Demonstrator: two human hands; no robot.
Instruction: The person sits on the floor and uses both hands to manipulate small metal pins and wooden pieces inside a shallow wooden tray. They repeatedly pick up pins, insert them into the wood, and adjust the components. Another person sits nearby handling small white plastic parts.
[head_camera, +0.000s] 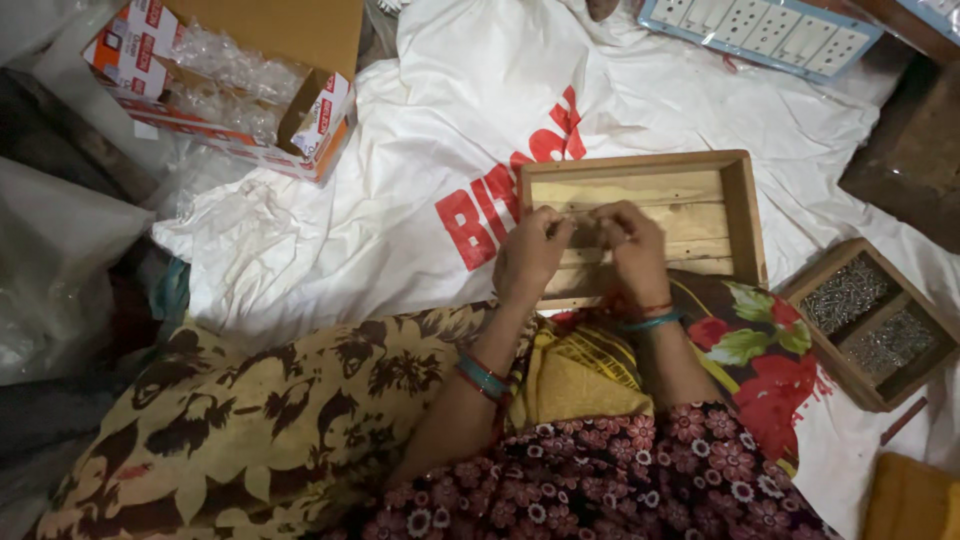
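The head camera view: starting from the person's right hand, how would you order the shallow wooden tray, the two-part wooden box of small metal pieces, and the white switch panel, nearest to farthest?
1. Shallow wooden tray: directly under the right hand, on the lap.
2. Two-part wooden box of small metal pieces: lower right, on the white sheet.
3. White switch panel: top edge, farthest.

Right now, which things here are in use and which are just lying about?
In use:
- left hand and right hand, together over the wooden tray, pinching a small part too small to identify

Lying about:
- divided wooden box of small metal parts
- cardboard carton of clear plastic packets
- white switch panel
- white printed sack
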